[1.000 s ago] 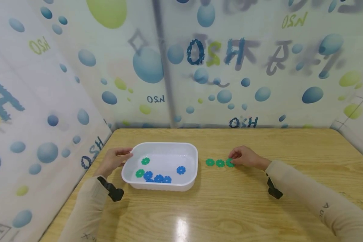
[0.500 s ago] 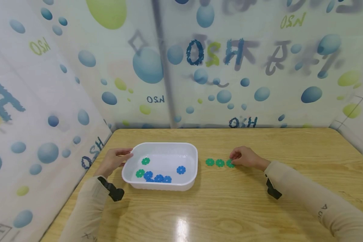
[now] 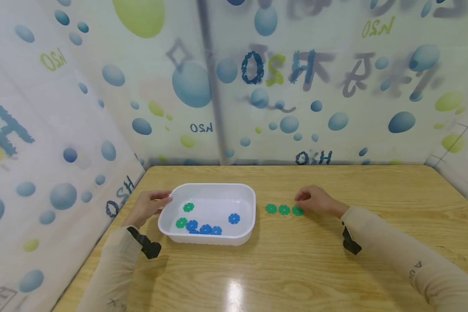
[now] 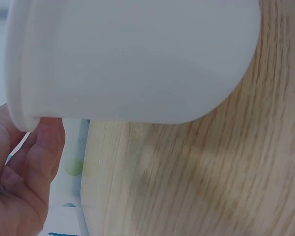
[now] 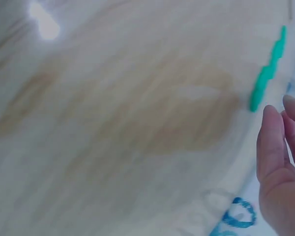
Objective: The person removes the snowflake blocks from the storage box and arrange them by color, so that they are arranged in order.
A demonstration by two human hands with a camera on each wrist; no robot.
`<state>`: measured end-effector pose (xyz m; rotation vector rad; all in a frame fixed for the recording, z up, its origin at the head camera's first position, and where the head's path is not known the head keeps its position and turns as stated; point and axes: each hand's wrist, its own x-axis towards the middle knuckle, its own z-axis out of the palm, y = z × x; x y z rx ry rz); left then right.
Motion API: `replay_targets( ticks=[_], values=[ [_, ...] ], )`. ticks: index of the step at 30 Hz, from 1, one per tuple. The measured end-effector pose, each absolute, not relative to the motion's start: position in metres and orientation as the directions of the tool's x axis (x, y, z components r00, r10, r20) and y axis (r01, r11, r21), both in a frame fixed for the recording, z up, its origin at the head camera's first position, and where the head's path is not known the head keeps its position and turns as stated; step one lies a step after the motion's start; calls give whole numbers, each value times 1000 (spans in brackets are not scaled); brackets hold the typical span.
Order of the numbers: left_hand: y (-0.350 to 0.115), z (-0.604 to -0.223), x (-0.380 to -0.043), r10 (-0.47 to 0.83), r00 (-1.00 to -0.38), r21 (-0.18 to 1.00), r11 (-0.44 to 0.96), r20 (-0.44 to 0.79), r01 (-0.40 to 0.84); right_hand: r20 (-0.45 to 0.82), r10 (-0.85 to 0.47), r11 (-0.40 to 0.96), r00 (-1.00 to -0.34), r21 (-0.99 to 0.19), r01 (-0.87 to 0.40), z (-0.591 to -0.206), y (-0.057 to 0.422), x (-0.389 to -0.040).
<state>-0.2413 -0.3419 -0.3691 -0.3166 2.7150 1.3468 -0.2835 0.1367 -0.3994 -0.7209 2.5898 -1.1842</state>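
Observation:
My left hand [image 3: 145, 207] grips the left end of a white plastic tray [image 3: 206, 186], thumb and fingers at its rim in the left wrist view. Inside lie two green snowflake discs [image 3: 188, 207] and several blue snowflake discs [image 3: 234, 218], mostly gathered along the near wall. Right of the tray, three more green snowflake discs [image 3: 284, 210] form a row on the table. Just over the rightmost disc [image 3: 297, 211] is my right hand [image 3: 319, 201], its fingers loosely bent. In the right wrist view its fingertips [image 5: 270, 115] stand apart from the green row, holding nothing.
The wooden table [image 3: 296, 264] ends at the back against a wall covering [image 3: 316, 130] printed with bubbles and letters. Another printed wall [image 3: 62, 173] runs along the left side. Each wrist wears a black camera strap [image 3: 142, 242].
My right hand has lifted slightly off the rightmost green disc, letting go of it. The left hand and the tray stay in place.

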Motion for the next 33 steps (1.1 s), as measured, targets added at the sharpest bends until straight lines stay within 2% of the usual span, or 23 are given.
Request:
replay_targets(
  ticks=[9,17,33],
  values=[
    [-334,-363,-242,-138,-976,779,587,-171,-219,28,-552,426,-833,-850,-311,-370,110,-277],
    [-330,-364,-245,-130,-976,785,580,-174,-217,30,-578,361,-815,-887,-289,-350,69,-263],
    [-334,-363,-234,-124,-979,781,590,-163,-205,17,-688,371,-726,-851,-372,-329,-51,-248]
  ],
)
